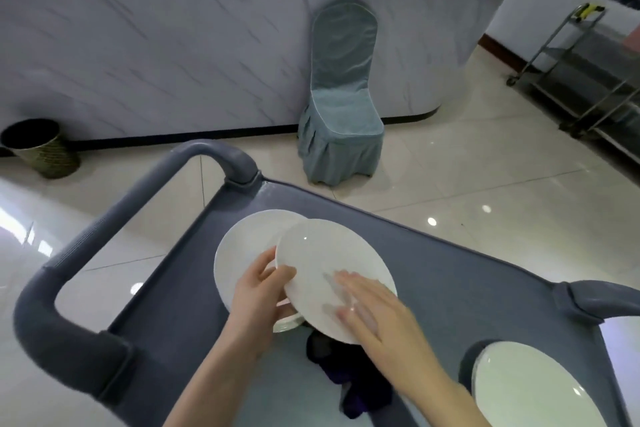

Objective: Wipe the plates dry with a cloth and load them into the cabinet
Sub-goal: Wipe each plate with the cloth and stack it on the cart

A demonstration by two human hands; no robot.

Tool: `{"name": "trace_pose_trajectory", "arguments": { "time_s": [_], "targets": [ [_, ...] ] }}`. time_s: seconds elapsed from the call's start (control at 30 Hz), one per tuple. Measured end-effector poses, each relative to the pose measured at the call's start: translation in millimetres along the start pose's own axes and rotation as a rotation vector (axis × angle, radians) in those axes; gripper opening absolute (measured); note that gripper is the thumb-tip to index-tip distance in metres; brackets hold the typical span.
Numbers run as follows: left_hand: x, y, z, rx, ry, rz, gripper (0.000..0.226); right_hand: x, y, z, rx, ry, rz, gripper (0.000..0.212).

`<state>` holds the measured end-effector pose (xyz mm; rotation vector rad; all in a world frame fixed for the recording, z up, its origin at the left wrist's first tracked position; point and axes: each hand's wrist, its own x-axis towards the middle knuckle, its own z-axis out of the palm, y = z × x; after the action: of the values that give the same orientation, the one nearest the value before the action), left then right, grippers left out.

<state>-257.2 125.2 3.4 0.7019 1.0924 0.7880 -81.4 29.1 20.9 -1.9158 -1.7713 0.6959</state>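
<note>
On cart (pixel 460 291) | plate (pixel 322 253) white, glossy, tilted | left hand (pixel 258 291) grips rim

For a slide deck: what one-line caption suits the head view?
Left hand grips a tilted plate over a stack on a cart; right hand flat on the plate.

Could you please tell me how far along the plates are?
Done: nothing visibly; no cabinet is in view. In hand: the left hand grips the rim of a tilted round white plate over a stack of white plates, while the right hand lies flat on it. The dark purple cloth lies on the grey cart, in neither hand. Left: wiping, loading, and the other white plate at lower right.
</note>
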Motion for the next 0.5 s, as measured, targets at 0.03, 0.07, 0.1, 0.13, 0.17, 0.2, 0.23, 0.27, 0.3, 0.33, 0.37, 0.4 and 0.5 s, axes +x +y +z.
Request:
{"name": "trace_pose_trajectory", "arguments": {
  "time_s": [0.03, 0.07, 0.1, 0.13, 0.17, 0.2, 0.23, 0.27, 0.3, 0.33, 0.37, 0.4, 0.5],
  "targets": [
    [5.6, 0.1, -11.1, -0.02, 0.025, -0.008, 0.036, 6.3, 5.7, 2.4, 0.003, 0.105, 0.088, 0.048],
    [11.3, 0.0, -21.8, -0.04, 0.049, -0.013, 0.036, 13.0, 12.2, 4.8, -0.011, 0.198, 0.177, 0.047],
    [16.3, 0.3, -31.4, -0.063, 0.075, -0.014, 0.035, 19.6, 17.0, 7.1, -0.022, 0.251, 0.271, 0.046],
    [20.3, 0.5, -39.9, -0.083, 0.101, -0.013, 0.035, 26.2, 20.6, 9.7, -0.004, 0.267, 0.365, 0.046],
    [24.0, 0.4, -46.8, -0.097, 0.122, -0.011, 0.034, 33.1, 23.3, 13.5, 0.057, 0.261, 0.447, 0.043],
    [27.3, 0.2, -52.6, -0.099, 0.133, -0.007, 0.035, 39.8, 24.0, 18.1, 0.15, 0.255, 0.507, 0.037],
    [29.9, -0.2, -57.4, -0.083, 0.134, -0.002, 0.035, 45.3, 23.0, 23.8, 0.251, 0.261, 0.546, 0.029],
    [31.7, -0.1, -61.4, -0.051, 0.132, 0.01, 0.036, 49.4, 21.0, 29.8, 0.355, 0.28, 0.577, 0.024],
    [33.1, 0.5, -64.7, -0.01, 0.128, 0.027, 0.036, 52.5, 19.5, 36.1, 0.456, 0.304, 0.602, 0.024],
    [34.6, 1.3, -68.7, 0.038, 0.123, 0.047, 0.036, 55.1, 18.6, 43.2, 0.545, 0.327, 0.617, 0.027],
    [36.2, 2.5, -72.1, 0.094, 0.12, 0.07, 0.037, 56.8, 17.9, 50.2, 0.613, 0.343, 0.624, 0.03],
    [37.7, 3.7, -75.3, 0.155, 0.122, 0.094, 0.038, 58.2, 17.0, 56.7, 0.659, 0.356, 0.628, 0.032],
    [45.7, 6.7, -83.7, 0.334, 0.168, 0.191, 0.039, 61.1, 15.4, 71.5, 0.734, 0.419, 0.652, 0.036]
  ]
}}
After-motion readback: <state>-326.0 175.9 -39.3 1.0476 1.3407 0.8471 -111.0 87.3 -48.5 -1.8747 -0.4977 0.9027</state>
